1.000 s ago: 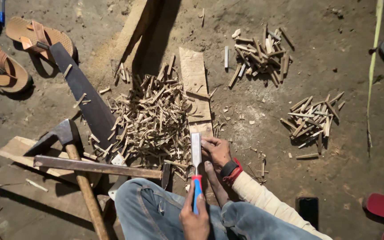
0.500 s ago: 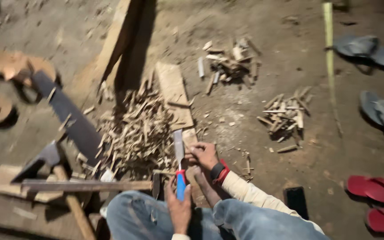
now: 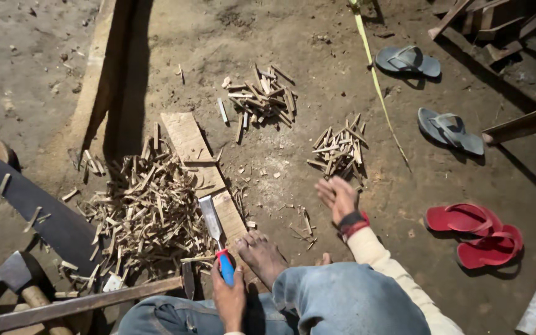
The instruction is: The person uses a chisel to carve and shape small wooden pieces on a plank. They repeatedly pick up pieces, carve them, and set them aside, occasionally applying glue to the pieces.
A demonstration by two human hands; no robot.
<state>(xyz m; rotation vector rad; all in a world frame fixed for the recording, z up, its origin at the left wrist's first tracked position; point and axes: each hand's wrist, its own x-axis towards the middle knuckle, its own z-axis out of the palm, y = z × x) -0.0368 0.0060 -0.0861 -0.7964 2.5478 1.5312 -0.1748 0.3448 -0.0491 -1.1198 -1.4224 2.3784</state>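
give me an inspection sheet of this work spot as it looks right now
surface: bare dirt floor, dusty, with a flat wooden board lying under the work.
job's things: chisel with a red and blue handle, blade resting on the board; a bare foot presses the board's near end.
clutter: large heap of wood splinters left of the board; two smaller piles of sticks beyond it.
hands: left hand grips the chisel handle; right hand open, in the air, holding nothing, near the closer stick pile.
cables: nothing seen; only a yellow-green strip across the dirt.
surroundings: hammer, dark saw blade, grey sandals, red sandals, timber at top right.
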